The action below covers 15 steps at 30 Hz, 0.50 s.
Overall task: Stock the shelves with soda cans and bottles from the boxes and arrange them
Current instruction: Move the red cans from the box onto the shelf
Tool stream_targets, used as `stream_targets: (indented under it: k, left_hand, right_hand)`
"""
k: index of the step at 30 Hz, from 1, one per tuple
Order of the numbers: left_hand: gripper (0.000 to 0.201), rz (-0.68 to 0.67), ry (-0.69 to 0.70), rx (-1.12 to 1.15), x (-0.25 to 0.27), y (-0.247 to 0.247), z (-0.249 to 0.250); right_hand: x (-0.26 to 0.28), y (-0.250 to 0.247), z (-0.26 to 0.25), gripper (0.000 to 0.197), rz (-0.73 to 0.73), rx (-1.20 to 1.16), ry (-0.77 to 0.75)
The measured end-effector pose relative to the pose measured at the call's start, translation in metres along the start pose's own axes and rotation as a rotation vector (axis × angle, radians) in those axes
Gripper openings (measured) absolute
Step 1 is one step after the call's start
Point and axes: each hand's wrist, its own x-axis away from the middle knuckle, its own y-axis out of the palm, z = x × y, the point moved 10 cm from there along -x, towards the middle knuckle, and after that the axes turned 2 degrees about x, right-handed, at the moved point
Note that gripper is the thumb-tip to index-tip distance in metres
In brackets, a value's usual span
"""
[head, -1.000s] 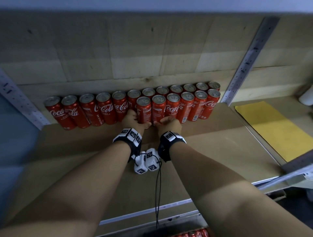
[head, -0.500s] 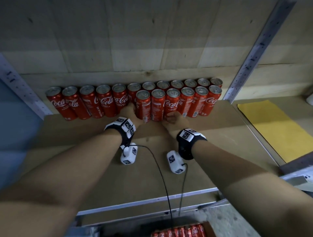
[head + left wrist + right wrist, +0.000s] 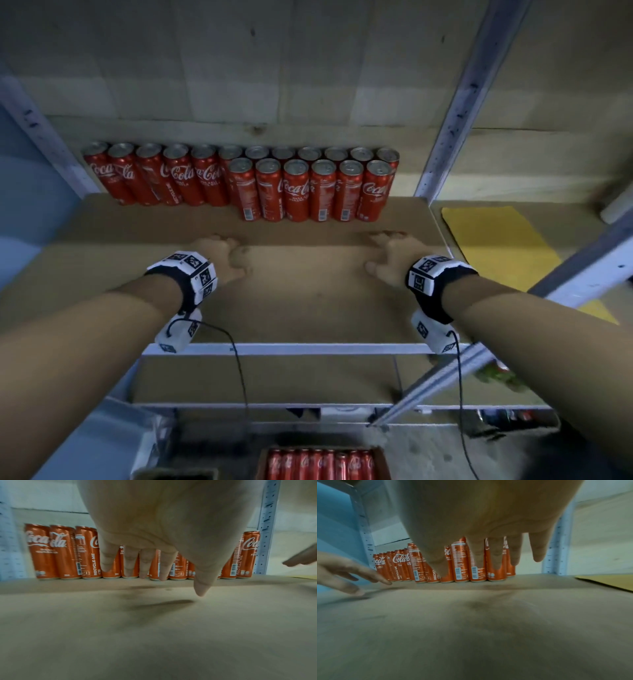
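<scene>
Red soda cans [image 3: 294, 186] stand at the back of the brown shelf board [image 3: 308, 301], a long rear row and a shorter front row on its right half. The same cans [image 3: 65, 551] show past my fingers in the left wrist view, and cans [image 3: 460, 561] in the right wrist view. My left hand [image 3: 222, 253] hovers over the board with fingers straight, holding nothing. My right hand [image 3: 390, 255] is spread to the right of it, also empty. Both hands are well short of the cans. A cardboard box of red cans [image 3: 322, 464] sits below the shelf.
Perforated metal uprights [image 3: 455, 99] frame the shelf bay. A yellow sheet [image 3: 496, 250] lies on the neighbouring shelf to the right. The shelf's metal front rail [image 3: 294, 348] runs under my wrists. A lower shelf [image 3: 267, 380] is beneath.
Both hands have let go of the front-row cans, drawn back toward the shelf's front edge and spread apart. The view has dropped, showing the box of cans below.
</scene>
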Motion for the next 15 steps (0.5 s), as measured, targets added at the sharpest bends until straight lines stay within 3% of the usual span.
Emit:
stream_targets:
  k: [4, 8, 11, 15]
  left_hand:
    - [0.096, -0.023, -0.064, 0.000, 0.035, 0.020, 0.030]
    - [0.097, 0.018, -0.114, -0.018, 0.093, 0.032, 0.064]
    - [0.081, -0.036, -0.170, 0.001, 0.138, 0.038, 0.084]
    - [0.069, -0.033, -0.205, -0.010, 0.177, 0.043, 0.092]
  right_hand:
    - [0.032, 0.014, 0.045, 0.081, -0.007, 0.014, -0.019]
    - [0.063, 0.003, 0.008, 0.082, 0.045, 0.028, -0.252]
    - [0.083, 0.007, -0.027, 0.078, 0.060, 0.020, -0.372]
    - [0.106, 0.030, -0.036, 0.067, 0.009, 0.013, -0.405]
